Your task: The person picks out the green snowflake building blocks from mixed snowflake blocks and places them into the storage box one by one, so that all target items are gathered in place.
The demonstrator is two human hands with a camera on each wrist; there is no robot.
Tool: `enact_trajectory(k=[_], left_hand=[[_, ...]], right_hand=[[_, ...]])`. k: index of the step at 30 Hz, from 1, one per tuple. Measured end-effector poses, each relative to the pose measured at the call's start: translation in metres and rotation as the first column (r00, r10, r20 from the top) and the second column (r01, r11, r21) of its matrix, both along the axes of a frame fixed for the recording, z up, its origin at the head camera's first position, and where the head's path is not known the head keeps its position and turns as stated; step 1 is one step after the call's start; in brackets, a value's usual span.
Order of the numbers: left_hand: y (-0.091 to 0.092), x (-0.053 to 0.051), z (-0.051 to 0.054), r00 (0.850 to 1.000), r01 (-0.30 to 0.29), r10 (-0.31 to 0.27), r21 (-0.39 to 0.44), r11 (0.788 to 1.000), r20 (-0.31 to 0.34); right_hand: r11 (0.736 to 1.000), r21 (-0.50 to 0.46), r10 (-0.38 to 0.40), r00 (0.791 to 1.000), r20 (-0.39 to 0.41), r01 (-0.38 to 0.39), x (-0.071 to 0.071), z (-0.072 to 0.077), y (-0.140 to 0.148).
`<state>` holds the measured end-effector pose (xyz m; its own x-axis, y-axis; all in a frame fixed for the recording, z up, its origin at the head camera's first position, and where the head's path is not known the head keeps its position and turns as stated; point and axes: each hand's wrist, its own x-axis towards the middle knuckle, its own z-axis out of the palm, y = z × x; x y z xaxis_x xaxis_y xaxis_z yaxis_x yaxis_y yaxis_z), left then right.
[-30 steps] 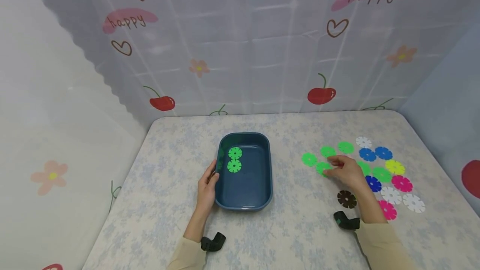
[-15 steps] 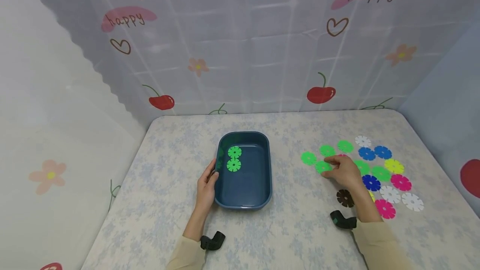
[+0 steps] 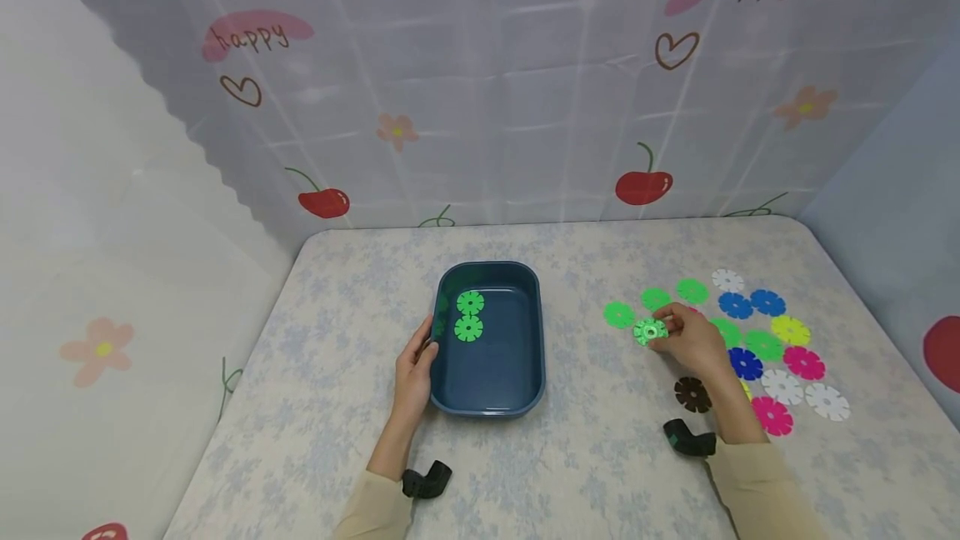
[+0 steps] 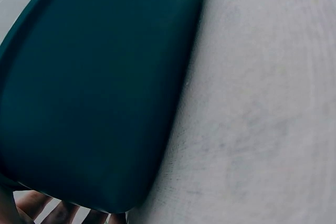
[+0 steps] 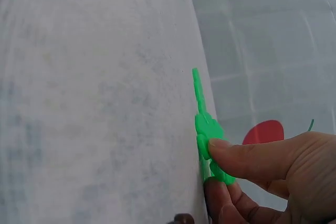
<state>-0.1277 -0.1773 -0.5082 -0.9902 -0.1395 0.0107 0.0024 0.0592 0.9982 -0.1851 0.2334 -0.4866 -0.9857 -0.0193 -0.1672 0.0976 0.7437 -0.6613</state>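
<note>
My left hand [image 3: 411, 373] grips the left rim of a dark blue rectangular tray [image 3: 487, 382], thumb over the edge and fingers outside. Two green notched discs [image 3: 469, 316] lie inside, one behind the other. In the left wrist view the tray's outer wall [image 4: 100, 93] fills much of the picture, with fingertips [image 4: 60, 212] below it. To the right, my right hand [image 3: 697, 344] pinches a bright green snowflake disc [image 3: 650, 332] between thumb and fingers. Seen from the right wrist, this disc [image 5: 209, 132] is tilted up on edge under the thumb.
Loose green discs [image 3: 618, 315] lie left of and behind the right hand. Blue [image 3: 767, 302], yellow [image 3: 790, 330], pink [image 3: 803, 362] and white discs [image 3: 827, 402] spread to its right. A brown disc [image 3: 693, 395] lies near the wrist. A printed curtain [image 3: 480, 107] stands behind the table.
The green disc at my right fingertips now tilts up from the table, where it lay flat before. My left hand and the tray hold their place.
</note>
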Motion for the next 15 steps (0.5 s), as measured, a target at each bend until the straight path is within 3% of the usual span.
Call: enact_trajectory(k=[11, 15], left_hand=[[0.000, 0.001, 0.000, 1.000, 0.002, -0.002, 0.008, 1.000, -0.004], [0.000, 0.000, 0.000, 1.000, 0.006, -0.006, 0.020, 1.000, -0.010]], right_hand=[[0.989, -0.142, -0.024, 0.998, 0.052, 0.032, 0.004, 0.007, 0.003], [0.988, -0.148, -0.041, 0.999, 0.032, 0.045, 0.004, 0.012, 0.002]])
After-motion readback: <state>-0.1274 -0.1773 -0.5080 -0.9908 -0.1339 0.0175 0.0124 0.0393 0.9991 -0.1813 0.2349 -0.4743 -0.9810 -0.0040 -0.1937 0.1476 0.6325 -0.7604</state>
